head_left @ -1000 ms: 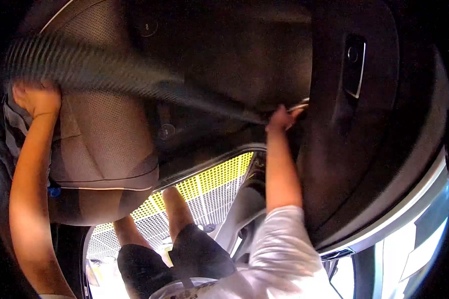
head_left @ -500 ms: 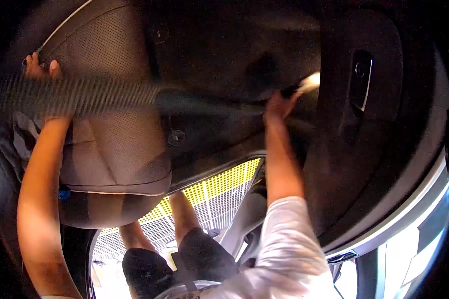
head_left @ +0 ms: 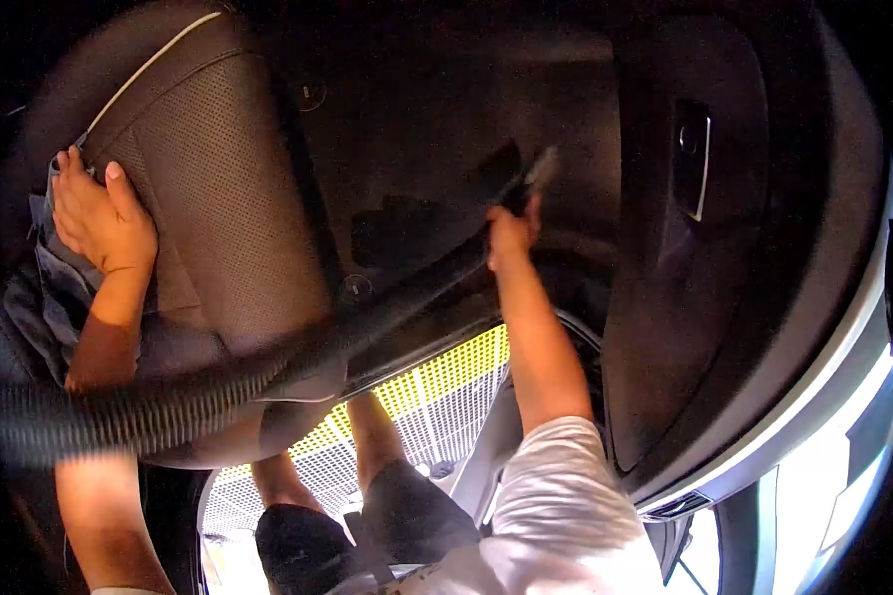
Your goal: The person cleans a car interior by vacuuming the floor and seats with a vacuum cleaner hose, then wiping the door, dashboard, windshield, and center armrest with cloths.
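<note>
Hose: one dark ribbed hose, sweeping from 8 o'clock, across the left forearm, up to 1 o'clock
Nozzle: one, its tip blurred, at 1 o'clock over the dark car floor
Hands: two; right hand at 1 o'clock, wrapped around the front end of the hose; left hand between 9 and 10 o'clock, spread flat on the seat edge, thumb apart
Seat: one perforated seat, at 10 o'clock
Floor discs: two round discs, at 9 and 11 o'clock
Door panel: one, at 3 o'clock
Recess: one, bright-trimmed, in the panel at 2 o'clock
</note>
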Motion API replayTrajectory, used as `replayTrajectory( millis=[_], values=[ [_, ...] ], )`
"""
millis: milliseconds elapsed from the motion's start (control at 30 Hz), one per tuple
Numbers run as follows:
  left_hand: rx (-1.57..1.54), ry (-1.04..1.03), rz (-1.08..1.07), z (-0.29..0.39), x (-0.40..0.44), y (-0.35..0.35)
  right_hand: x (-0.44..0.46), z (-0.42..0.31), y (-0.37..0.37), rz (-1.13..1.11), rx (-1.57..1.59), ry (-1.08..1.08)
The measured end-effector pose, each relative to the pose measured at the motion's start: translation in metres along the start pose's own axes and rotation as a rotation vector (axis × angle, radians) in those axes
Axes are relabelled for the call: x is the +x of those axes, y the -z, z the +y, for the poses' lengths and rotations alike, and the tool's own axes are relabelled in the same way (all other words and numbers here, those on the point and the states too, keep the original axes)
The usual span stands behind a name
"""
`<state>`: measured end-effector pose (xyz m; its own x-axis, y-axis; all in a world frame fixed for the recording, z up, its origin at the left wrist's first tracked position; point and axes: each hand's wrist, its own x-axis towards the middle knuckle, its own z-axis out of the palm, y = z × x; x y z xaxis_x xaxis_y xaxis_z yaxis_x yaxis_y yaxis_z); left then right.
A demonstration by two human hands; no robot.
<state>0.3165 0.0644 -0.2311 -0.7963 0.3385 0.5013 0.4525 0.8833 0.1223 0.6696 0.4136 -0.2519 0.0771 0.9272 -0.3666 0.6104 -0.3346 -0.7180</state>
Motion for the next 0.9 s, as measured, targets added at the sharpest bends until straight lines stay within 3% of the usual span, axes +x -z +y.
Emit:
replayTrajectory(
  millis=[67,133,167,233,300,367,400,433,467,567,700,767,900],
  values=[
    [-0.098,-0.064,0.035,-0.003,-0.001,-0.004,0.057,0.003,0.016,0.144,-0.142,0.401],
    [-0.268,-0.21,0.115,-0.012,0.003,-0.015,0.089,-0.005,0.028,0.246,-0.093,0.389],
    [0.186,-0.061,-0.335,-0.012,0.003,-0.009,0.104,-0.012,0.029,0.291,-0.059,0.384],
    [0.203,0.034,-0.547,-0.047,-0.037,-0.026,0.124,-0.02,0.016,0.379,0.026,0.364],
    [-0.378,0.09,-0.173,-0.052,-0.036,-0.041,0.134,-0.026,-0.013,0.36,0.11,0.269],
    [-0.214,0.068,-0.034,-0.002,-0.004,-0.01,0.127,-0.013,-0.032,0.171,0.171,0.009],
    [-0.255,-0.027,0.04,-0.011,-0.001,-0.022,0.117,0.005,-0.029,0.073,0.165,0.025],
    [-0.171,0.005,0.003,0.002,0.001,-0.009,0.107,0.023,-0.026,-0.024,0.159,0.041],
    [-0.086,0.041,-0.022,0.018,0.002,0.008,0.098,0.04,-0.025,-0.087,0.126,0.256],
    [-0.064,0.048,-0.058,0.017,0.004,0.013,0.115,0.002,-0.038,-0.175,0.341,0.339],
    [-0.086,-0.008,-0.094,-0.006,-0.003,-0.009,0.158,-0.067,-0.055,-0.122,0.26,0.021],
    [-0.033,0.059,-0.091,-0.003,-0.002,-0.008,0.158,-0.089,-0.089,-0.166,0.164,-0.123],
    [-0.059,0.133,-0.189,0.018,0.004,0.015,0.1,-0.113,-0.147,-0.216,-0.06,-0.237]
  ],
)
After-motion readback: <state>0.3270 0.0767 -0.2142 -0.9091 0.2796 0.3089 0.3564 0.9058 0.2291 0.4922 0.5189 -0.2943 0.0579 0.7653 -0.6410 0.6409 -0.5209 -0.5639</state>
